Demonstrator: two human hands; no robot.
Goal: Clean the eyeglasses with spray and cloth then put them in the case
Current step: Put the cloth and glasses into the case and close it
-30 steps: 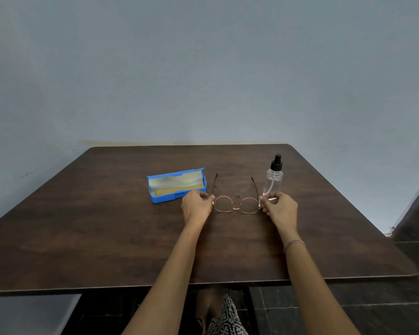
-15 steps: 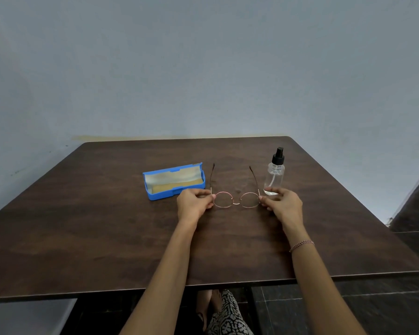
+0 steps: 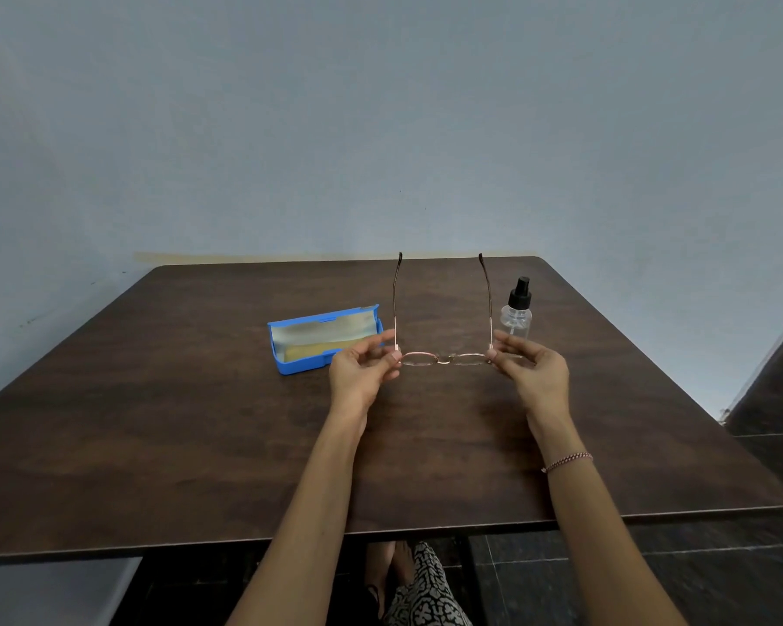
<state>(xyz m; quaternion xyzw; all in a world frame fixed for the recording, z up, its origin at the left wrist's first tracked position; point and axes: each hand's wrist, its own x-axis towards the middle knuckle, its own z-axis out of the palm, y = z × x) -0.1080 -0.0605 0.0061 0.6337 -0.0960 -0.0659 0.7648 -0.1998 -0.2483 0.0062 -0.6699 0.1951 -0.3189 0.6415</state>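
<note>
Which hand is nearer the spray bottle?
Right. The right hand pinches the eyeglasses just in front of the spray bottle; the left hand holds the opposite hinge, near the blue case.

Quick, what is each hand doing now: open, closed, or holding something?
Left hand: closed, pinching the left end of the eyeglasses.
Right hand: closed, pinching the right end of the eyeglasses.

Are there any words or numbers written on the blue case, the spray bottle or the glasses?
No words or numbers can be read anywhere.
Blue case: plain, no writing shows.
Spray bottle: clear with a black top, no label shows.
Glasses: the frame is too thin to tell if anything is printed on it.
Table: bare wood, no marks.
</note>
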